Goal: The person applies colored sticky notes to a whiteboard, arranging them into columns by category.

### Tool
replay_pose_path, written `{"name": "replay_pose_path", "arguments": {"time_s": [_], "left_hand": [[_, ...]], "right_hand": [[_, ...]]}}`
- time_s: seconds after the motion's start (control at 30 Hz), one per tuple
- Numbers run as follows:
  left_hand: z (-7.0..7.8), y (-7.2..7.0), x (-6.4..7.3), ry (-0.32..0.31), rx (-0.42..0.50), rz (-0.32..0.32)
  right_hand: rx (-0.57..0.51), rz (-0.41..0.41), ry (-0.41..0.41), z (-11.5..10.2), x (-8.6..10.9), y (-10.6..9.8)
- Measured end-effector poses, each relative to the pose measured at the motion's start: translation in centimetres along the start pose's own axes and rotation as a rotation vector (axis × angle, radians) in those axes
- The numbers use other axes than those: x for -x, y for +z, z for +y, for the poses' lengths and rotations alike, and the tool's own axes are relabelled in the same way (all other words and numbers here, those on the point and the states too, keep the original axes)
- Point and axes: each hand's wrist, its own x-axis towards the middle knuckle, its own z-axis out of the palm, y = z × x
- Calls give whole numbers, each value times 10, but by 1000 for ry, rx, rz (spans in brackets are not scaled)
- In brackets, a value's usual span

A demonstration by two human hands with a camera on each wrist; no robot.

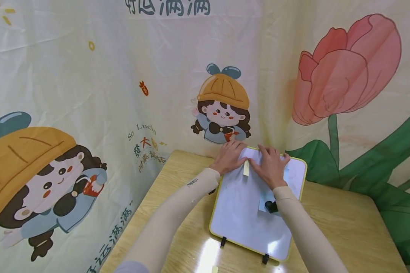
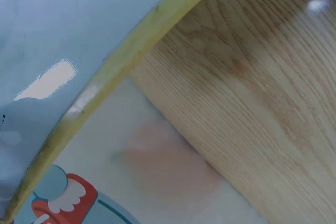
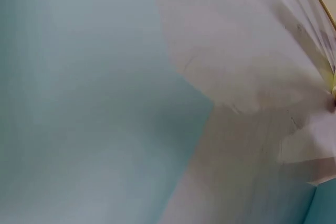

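Observation:
A whiteboard [image 1: 237,204] with a yellow frame stands tilted on the table. My left hand [image 1: 228,156] lies at its upper left, fingers at the top edge and thumb stretched inward. On the upper right, my right hand [image 1: 270,165] rests with spread fingers, its thumb pointing toward the left one. Both thumb tips meet at the top of a small pale yellow paper strip [image 1: 246,169], which hangs down the board. Light blue paper [image 1: 264,199] with a black item [image 1: 270,206] on it is partly covered by my right forearm. The right wrist view shows blue paper [image 3: 100,98] close up.
Black feet [image 1: 223,241] support the board's lower edge on the wooden table [image 1: 345,212]. A printed cloth [image 1: 171,76] with cartoon figures and a tulip hangs behind. The left wrist view shows the board's yellow frame [image 2: 126,51] beside the table edge.

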Motion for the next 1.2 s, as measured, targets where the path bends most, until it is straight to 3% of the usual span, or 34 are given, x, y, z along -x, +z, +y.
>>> {"name": "replay_pose_path", "arguments": {"time_s": [0.5, 0.97, 1.2], "left_hand": [[-3, -7, 0, -20, 47, 8], [-5, -4, 3, 22, 15, 46], [-11, -7, 8, 49, 49, 69]], "right_hand": [[-24, 15, -3, -2, -2, -4], [-42, 55, -28, 4, 4, -5], [-41, 74, -29, 11, 7, -11]]}}
